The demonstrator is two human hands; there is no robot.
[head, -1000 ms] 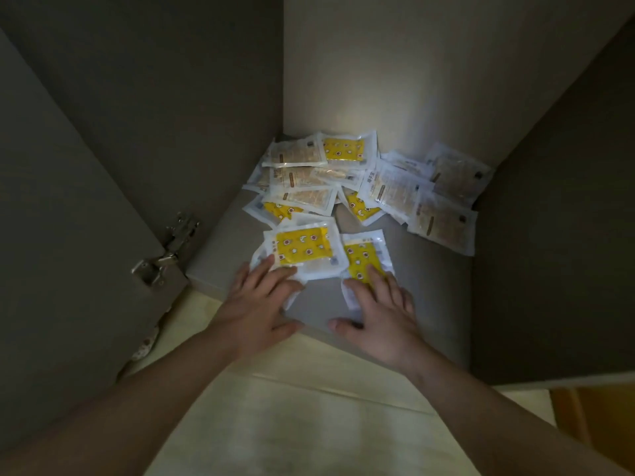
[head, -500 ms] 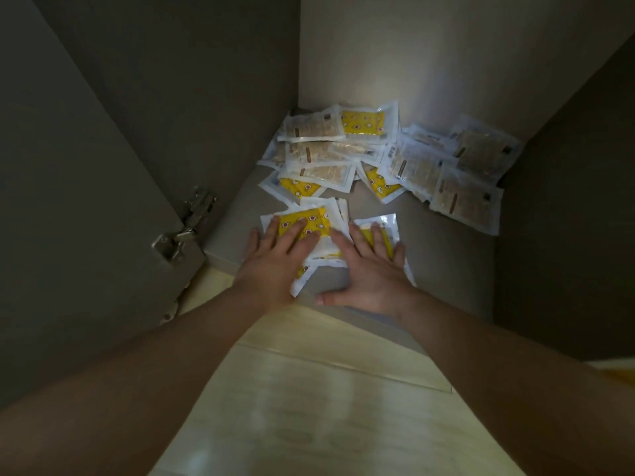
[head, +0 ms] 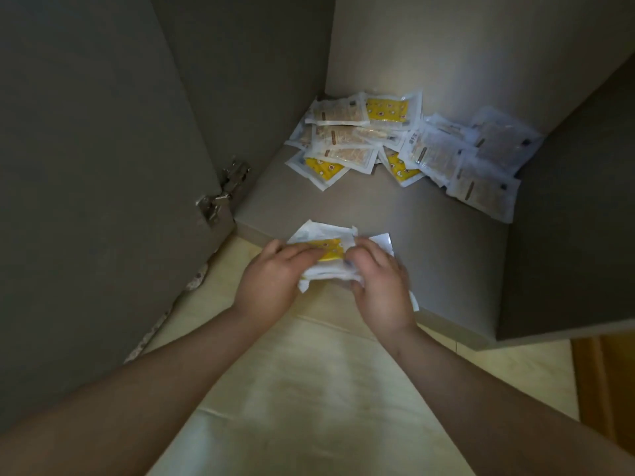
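A small stack of white plastic packets with yellow contents [head: 326, 247] sits at the front edge of the cabinet floor [head: 429, 242]. My left hand [head: 271, 280] grips the stack's left side, fingers curled over its top. My right hand [head: 381, 286] grips its right side the same way. Another packet's white corner [head: 382, 239] sticks out behind my right hand. Further back, a loose pile of several packets [head: 405, 142], some yellow and some tan, lies against the cabinet's back wall.
The cabinet door [head: 86, 201] stands open on the left, with a metal hinge [head: 220, 197] at its edge. A dark side wall [head: 577, 218] closes the cabinet on the right. Pale tiled floor [head: 309, 389] lies under my forearms.
My hands slid the front packets together and drew them back to the cabinet's front edge. They lay flat on separate packets before; now their fingers curl round one gathered stack.
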